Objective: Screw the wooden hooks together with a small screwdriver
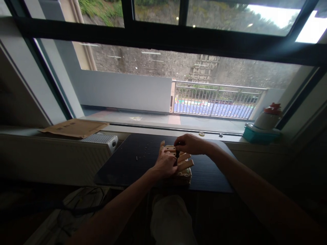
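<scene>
A small pale wooden assembly (182, 162) of slotted pieces with holes lies on a dark table (143, 160) in front of a window. My left hand (165, 164) rests on its left side, fingers closed over the wood, holding it down. Above the assembly's top, my right hand (192, 144) is curled, pinching a small dark tool (176, 156) that points down into the wood. Most of the assembly's left part is hidden by my left hand.
Small dark bits (138, 157) lie scattered on the table's left part. A flat cardboard piece (74, 128) and a white radiator (100, 139) are at the left. A teal box (260, 135) with a white red-topped container (268, 117) stands on the sill at right.
</scene>
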Demonstrator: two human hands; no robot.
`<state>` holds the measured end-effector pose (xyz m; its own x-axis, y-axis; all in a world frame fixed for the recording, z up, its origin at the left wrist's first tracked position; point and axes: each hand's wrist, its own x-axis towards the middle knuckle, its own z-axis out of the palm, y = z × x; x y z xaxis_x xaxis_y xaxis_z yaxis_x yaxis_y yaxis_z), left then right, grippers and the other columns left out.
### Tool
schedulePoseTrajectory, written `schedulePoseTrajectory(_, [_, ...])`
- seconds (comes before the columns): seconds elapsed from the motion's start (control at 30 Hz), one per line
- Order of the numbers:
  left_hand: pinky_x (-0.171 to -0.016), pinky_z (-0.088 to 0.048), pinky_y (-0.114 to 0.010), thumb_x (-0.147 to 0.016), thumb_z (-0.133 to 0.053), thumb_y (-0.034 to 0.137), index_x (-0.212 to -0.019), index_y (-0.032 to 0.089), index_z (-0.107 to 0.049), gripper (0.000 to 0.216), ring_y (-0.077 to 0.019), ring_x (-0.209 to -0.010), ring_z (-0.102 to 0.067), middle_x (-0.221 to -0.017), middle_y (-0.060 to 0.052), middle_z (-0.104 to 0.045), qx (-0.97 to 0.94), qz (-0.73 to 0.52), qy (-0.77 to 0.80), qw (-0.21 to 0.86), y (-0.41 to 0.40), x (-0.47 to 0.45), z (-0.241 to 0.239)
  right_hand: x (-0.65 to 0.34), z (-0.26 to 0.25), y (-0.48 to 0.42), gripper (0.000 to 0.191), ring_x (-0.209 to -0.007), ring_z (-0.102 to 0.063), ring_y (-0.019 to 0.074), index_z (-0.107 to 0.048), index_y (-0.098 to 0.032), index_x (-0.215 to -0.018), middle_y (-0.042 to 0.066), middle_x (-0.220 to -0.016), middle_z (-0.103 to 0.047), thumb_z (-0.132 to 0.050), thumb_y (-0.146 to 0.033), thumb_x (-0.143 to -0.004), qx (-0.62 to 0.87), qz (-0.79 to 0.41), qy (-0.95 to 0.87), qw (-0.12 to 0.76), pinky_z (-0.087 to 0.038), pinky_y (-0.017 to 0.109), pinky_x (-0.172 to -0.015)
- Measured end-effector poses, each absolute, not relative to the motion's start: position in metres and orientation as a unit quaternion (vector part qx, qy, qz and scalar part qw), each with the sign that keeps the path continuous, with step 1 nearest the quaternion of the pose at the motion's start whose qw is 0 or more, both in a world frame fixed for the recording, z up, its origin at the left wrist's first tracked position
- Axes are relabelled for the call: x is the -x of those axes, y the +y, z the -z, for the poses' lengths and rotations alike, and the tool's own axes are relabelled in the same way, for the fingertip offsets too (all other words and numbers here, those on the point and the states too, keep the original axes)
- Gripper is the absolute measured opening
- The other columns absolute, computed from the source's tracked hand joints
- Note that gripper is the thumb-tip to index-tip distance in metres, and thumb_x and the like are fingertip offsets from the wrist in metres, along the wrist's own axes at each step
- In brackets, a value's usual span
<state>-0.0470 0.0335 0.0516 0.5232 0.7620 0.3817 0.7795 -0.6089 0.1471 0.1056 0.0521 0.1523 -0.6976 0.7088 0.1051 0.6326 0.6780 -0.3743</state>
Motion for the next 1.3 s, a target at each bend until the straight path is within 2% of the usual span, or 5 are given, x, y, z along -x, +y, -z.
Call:
schedulePoseTrajectory(0.27, [-0.106, -0.006, -0.051, -0.077, -0.05, 0.034, -0.059, 0.019, -0.061, 0.026, -0.0204, -0.083, -0.056, -0.064, -0.001, -0.061, 0.877, 0.207, -0.434, 0.004, 0.032, 0.047, -0.052, -0.108, -0.144, 0.054, 0.029, -0.052, -0.046, 0.0093, -0.067, -0.013, -0.079, 0.002, -0.062, -0.061, -0.054, -0.039, -0.077, 0.452, -0.09, -0.875, 0.148, -0.028, 0.022, -0.048])
schedulePoseTrajectory(0.53, [-0.103, -0.016, -0.048, -0.077, -0.051, 0.033, -0.061, 0.018, -0.062, 0.024, -0.0217, -0.084, -0.056, -0.068, -0.003, -0.063, 0.872, 0.204, -0.445, 0.006, 0.031, 0.044, -0.052, -0.109, -0.137, 0.058, 0.025, -0.056, -0.049, 0.0096, -0.067, -0.013, -0.083, 0.002, -0.067, -0.062, -0.051, -0.032, -0.08, 0.413, -0.132, -0.888, 0.154, -0.03, 0.021, -0.05])
schedulePoseTrajectory(0.93, [-0.103, -0.013, -0.052, -0.078, -0.049, 0.034, -0.059, 0.017, -0.061, 0.028, -0.0192, -0.075, -0.057, -0.062, -0.002, -0.061, 0.876, 0.191, -0.442, 0.0, 0.029, 0.045, -0.056, -0.11, -0.156, 0.053, 0.022, -0.054, -0.047, 0.0081, -0.068, -0.014, -0.085, 0.001, -0.068, -0.063, -0.053, -0.029, -0.078, 0.399, -0.127, -0.9, 0.119, -0.03, 0.021, -0.05])
schedulePoseTrajectory(1.13, [-0.104, -0.011, -0.052, -0.076, -0.05, 0.031, -0.058, 0.018, -0.06, 0.025, -0.0222, -0.084, -0.057, -0.064, -0.002, -0.062, 0.876, 0.202, -0.438, 0.002, 0.03, 0.044, -0.054, -0.108, -0.149, 0.051, 0.031, -0.051, -0.045, 0.0086, -0.066, -0.013, -0.077, 0.002, -0.062, -0.06, -0.055, -0.041, -0.077, 0.471, -0.085, -0.868, 0.131, -0.027, 0.022, -0.047])
schedulePoseTrajectory(1.3, [-0.104, -0.012, -0.053, -0.077, -0.05, 0.034, -0.059, 0.018, -0.061, 0.027, -0.0218, -0.084, -0.056, -0.067, -0.003, -0.063, 0.875, 0.2, -0.44, 0.007, 0.03, 0.044, -0.056, -0.109, -0.158, 0.052, 0.024, -0.056, -0.049, 0.0087, -0.067, -0.017, -0.089, 0.001, -0.073, -0.064, -0.057, -0.035, -0.076, 0.409, -0.133, -0.896, 0.111, -0.03, 0.02, -0.049])
